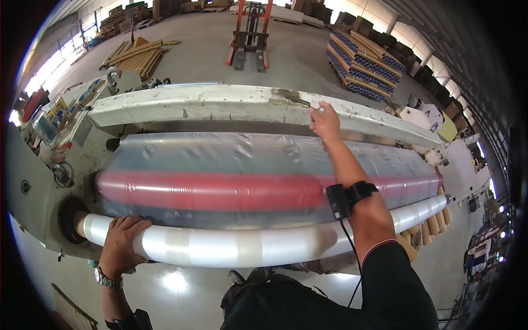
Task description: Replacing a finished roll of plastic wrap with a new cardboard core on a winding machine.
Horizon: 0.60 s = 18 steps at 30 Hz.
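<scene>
Nearest: white roll lies crosswise before the person, left end at a dark collar. Left hand rests over it near that end, fingers loosely extended rather than wrapped round, probably for steadying. Beyond: clear film spread over a red cylinder, which likely supports it. Farther: right hand has its grip closed on a thin knife-like tool, held at the pale beam. Unclear whether blade touches beam; roll's underside and much of the handle hidden.
</scene>
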Each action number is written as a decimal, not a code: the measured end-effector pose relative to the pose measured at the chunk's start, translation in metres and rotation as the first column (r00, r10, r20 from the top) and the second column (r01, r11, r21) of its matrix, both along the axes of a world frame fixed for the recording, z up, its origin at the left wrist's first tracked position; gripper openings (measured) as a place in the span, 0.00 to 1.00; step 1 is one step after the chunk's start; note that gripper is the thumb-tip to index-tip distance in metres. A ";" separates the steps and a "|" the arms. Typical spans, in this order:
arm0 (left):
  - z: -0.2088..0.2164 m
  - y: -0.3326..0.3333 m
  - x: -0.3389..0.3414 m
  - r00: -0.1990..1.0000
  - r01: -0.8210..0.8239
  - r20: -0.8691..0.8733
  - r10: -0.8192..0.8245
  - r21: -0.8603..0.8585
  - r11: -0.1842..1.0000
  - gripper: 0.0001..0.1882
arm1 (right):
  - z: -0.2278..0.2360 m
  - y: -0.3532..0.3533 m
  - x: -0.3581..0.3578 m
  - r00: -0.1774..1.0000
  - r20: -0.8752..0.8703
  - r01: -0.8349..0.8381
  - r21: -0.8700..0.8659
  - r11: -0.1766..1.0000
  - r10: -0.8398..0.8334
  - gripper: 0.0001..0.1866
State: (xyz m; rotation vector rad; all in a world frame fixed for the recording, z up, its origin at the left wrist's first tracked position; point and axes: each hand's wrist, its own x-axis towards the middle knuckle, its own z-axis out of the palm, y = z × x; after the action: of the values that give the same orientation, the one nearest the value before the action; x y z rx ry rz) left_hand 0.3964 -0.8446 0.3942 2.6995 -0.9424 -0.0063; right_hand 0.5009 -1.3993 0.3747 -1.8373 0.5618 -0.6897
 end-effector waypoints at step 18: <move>-0.047 0.128 0.075 0.722 -0.620 0.229 0.653 -0.203 0.758 0.14 | -0.010 0.237 -0.073 0.607 -0.104 -0.791 -0.170 0.588 0.788 0.12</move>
State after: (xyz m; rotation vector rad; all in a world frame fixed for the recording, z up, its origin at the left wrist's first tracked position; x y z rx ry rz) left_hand 0.4715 -0.7170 0.3474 2.8091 -0.0043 0.5778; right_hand 0.4276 -1.1623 0.3651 -2.0238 -0.3722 -0.1000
